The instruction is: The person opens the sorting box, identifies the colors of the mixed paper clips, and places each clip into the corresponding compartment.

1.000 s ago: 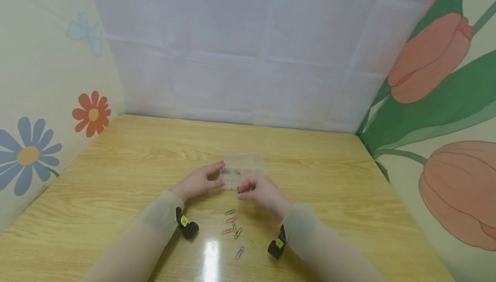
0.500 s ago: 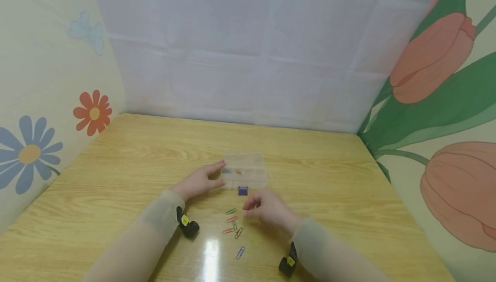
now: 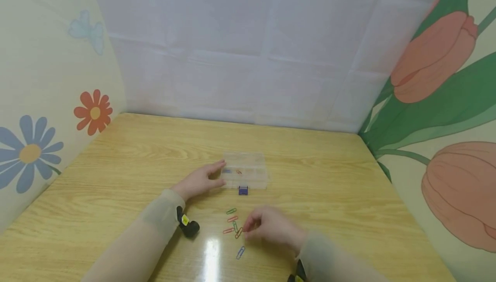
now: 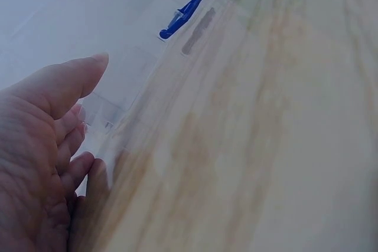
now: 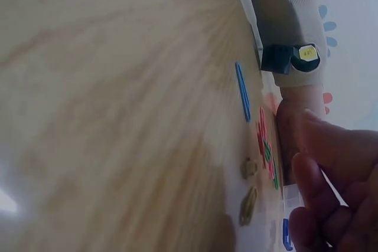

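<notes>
Nearest on the wooden table (image 3: 97,178), 1 blue paper clip (image 3: 240,252) lies just in front of the other clips. The right hand (image 3: 271,228) hovers low beside the group, fingers bent, thumb and forefinger slightly parted; nothing shows between them. Its fingertips are just beside the brownish-orange paper clip (image 3: 239,233), and the right wrist view shows 2 tan paper clips (image 5: 248,206) lying near those fingers. A little left and farther on are 2 red paper clips (image 3: 232,219) and 2 green paper clips (image 3: 231,211).

Beyond them sits a clear plastic box (image 3: 253,183) with a blue latch (image 3: 243,190) at its front edge. Inside are 1 small orange clip (image 3: 239,171) and, towards the left, something blue, too small to make out. At the box's left end, the left hand (image 3: 199,181) has thumb and fingers spread wide; whether they touch it, I cannot tell. Farthest back hangs a creased white sheet (image 3: 240,49).
</notes>
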A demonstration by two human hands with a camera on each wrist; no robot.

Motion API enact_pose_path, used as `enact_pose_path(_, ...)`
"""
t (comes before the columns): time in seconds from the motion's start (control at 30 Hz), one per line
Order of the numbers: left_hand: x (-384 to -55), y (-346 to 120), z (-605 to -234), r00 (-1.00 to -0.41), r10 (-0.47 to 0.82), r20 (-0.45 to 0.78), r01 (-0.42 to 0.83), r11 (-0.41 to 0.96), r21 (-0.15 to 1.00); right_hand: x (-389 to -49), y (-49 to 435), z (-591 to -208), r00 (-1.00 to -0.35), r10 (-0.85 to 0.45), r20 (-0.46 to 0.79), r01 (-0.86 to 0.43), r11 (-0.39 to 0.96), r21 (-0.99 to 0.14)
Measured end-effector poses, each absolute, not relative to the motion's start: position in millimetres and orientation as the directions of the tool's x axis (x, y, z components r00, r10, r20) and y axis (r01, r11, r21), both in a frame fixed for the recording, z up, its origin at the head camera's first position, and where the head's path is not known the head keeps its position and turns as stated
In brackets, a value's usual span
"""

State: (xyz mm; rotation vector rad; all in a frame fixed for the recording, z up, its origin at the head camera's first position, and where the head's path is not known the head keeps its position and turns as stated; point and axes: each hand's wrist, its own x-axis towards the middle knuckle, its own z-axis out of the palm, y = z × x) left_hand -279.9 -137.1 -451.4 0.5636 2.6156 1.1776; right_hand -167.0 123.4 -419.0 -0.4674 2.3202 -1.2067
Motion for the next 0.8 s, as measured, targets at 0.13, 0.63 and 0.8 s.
enact_pose_path(0.13,-280.6,-137.3,-451.8,-0.901,0.432,-0.037,0.259,0.605,0.753,-162.3,123.1,-421.5,-0.816,-0.529,-0.232,-0.114,0.541,-0.833)
enact_pose_path(0.63,-282.0,-137.5,-452.0,-0.901,0.432,-0.045,0.250,0.601,0.760,-158.0,114.5,-426.4,-0.705,-0.696,-0.135,-0.444,0.582,-0.681)
enact_pose_path(0.8,-281.1,-137.4,-452.5,-0.901,0.431,-0.049,0.246,0.602,0.760,-155.7,112.3,-424.7,-0.693,-0.708,-0.136,-0.531,0.629,-0.568)
